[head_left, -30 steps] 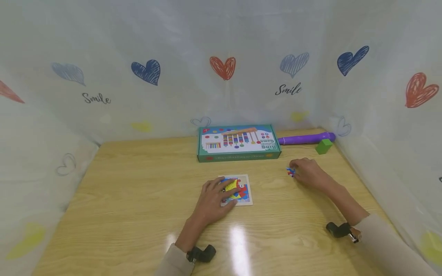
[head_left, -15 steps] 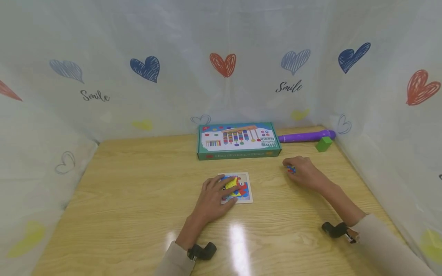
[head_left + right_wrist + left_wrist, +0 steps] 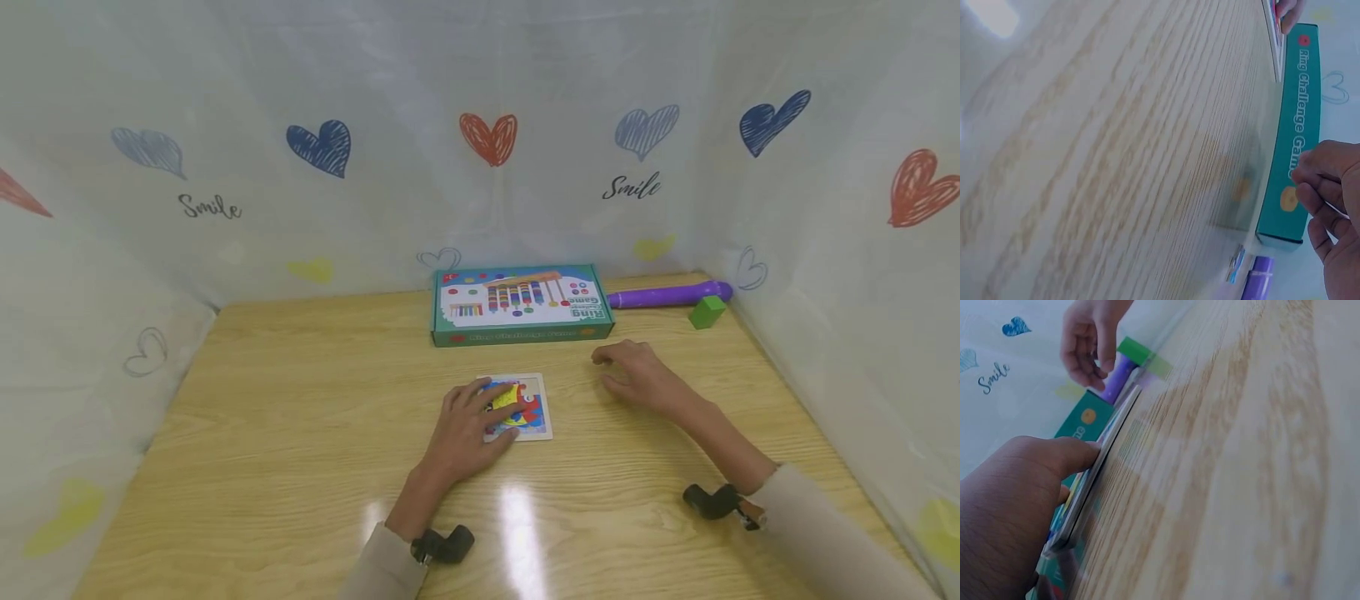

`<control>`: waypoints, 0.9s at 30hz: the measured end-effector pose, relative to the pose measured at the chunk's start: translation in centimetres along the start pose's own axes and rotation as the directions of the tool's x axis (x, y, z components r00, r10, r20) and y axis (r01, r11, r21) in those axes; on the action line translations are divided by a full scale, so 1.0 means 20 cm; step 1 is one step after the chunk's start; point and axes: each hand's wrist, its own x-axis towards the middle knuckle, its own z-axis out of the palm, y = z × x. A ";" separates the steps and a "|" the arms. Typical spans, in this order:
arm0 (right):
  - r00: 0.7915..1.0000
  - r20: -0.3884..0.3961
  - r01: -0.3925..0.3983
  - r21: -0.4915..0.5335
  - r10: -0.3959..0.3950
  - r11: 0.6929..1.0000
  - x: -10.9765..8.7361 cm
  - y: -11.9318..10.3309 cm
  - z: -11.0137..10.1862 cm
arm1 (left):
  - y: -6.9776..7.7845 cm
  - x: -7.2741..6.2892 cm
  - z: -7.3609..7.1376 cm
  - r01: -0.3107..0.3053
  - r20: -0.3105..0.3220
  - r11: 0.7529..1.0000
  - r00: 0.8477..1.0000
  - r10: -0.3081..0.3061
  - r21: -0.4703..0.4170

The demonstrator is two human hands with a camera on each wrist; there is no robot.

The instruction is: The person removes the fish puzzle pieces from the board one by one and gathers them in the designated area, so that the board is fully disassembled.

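My left hand [image 3: 461,429] rests with spread fingers on a small picture puzzle [image 3: 547,417] in a pale square frame. Yellow, red and blue pieces show between the fingers; in the left wrist view the thumb touches the frame's near edge. To the right, my right hand [image 3: 643,379] hovers over the table, fingers loosely bent. Nothing shows between its fingertips in the right wrist view. A small jigsaw piece [image 3: 1235,264] lies on the table there, apart from the fingers and beside a purple stick. In the head view the right hand hides this piece.
Behind the puzzle lies a green Ring Challenge Game box [image 3: 522,304]. The purple stick [image 3: 667,296] and a green block [image 3: 707,312] stand at the back right corner. A white sheet with printed hearts [image 3: 489,139] encloses the wooden table [image 3: 300,400].
My right hand has moved left, and the jigsaw piece seen at its fingers earlier is now out of them. The left hand stays on the puzzle.
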 end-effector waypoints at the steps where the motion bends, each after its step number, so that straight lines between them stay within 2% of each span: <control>1: 1.000 0.004 -0.002 -0.003 0.002 1.000 0.00 0.00 0.00 | 0.00 0.00 0.00 0.001 0.003 1.000 1.000 -0.001 0.004; 15: 1.000 0.016 0.005 0.009 -0.005 1.000 0.05 -0.06 0.05 | 0.00 0.00 -0.01 -0.002 0.016 1.000 1.000 0.002 0.026; 20: 1.000 0.021 0.005 0.044 -0.006 0.999 0.07 -0.09 0.07 | 0.00 0.00 -0.02 -0.028 0.031 0.997 0.999 0.026 0.073; 27: 1.000 0.014 0.027 0.035 -0.027 0.999 0.08 -0.13 0.10 | 0.00 0.00 -0.01 -0.055 -0.002 0.997 0.998 0.055 0.055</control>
